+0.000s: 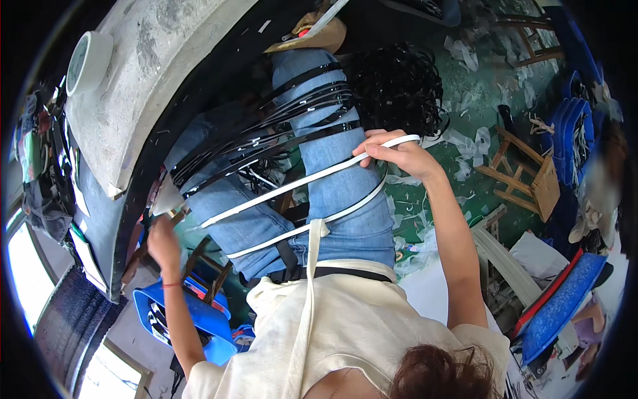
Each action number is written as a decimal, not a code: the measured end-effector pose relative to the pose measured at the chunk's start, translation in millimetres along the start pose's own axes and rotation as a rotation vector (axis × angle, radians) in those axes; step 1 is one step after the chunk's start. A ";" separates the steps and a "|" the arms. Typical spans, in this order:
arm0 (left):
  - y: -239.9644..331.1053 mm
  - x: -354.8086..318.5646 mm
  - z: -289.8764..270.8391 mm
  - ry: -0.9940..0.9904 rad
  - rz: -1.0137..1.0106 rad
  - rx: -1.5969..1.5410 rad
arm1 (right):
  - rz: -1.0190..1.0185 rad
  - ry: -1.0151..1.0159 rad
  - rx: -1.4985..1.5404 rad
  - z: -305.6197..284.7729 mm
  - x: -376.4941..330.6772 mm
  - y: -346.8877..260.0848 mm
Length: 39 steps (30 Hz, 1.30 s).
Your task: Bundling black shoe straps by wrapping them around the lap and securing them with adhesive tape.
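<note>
My right hand (pixel 393 151) pinches a long white strip (pixel 286 189) between thumb and fingers above my right thigh. The strip runs slantwise across both legs of my blue jeans (pixel 339 147), its end sticking out past the fingers. A second white strip (pixel 355 207) crosses my lap closer to my waist. Several shiny black strips (pixel 266 143) lie over my thighs, farther out. Beside the table edge and my left leg is my left hand (pixel 163 243), smeared by motion; its fingers cannot be made out.
A worn grey table (pixel 149 73) bears a white tape roll (pixel 89 63). Black strips lie heaped in a pile (pixel 399 90) on the green floor, among white scraps. A wooden stool (pixel 525 174) stands at right. Blue bins (pixel 189 319) sit below my left arm.
</note>
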<state>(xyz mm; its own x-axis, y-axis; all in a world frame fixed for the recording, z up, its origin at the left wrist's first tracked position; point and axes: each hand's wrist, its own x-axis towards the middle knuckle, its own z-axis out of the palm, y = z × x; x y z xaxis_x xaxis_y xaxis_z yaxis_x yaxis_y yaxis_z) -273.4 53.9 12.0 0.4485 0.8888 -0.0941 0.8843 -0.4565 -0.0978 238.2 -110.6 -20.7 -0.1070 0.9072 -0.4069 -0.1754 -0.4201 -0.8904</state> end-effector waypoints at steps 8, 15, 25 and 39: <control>274.6 71.2 -65.7 -0.525 0.273 -0.938 | -0.060 -0.001 -0.042 1.8 1.0 0.2; 266.4 76.6 -51.9 -0.731 0.190 -1.108 | -0.032 0.082 -0.050 -4.2 -15.3 3.5; 263.5 83.0 -52.5 -0.817 0.156 -1.118 | -0.053 0.275 -0.168 6.7 -6.2 7.7; 268.4 72.2 -58.1 -0.584 0.322 -0.995 | -0.364 0.951 -0.847 70.5 -14.1 15.4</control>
<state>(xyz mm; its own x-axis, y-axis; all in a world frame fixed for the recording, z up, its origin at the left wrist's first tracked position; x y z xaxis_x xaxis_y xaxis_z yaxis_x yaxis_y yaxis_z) 3.8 -2.1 36.5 0.7683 0.4699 -0.4346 0.5707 -0.1953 0.7976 168.0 -131.6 -14.2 0.5997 0.7730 0.2068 0.6509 -0.3209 -0.6880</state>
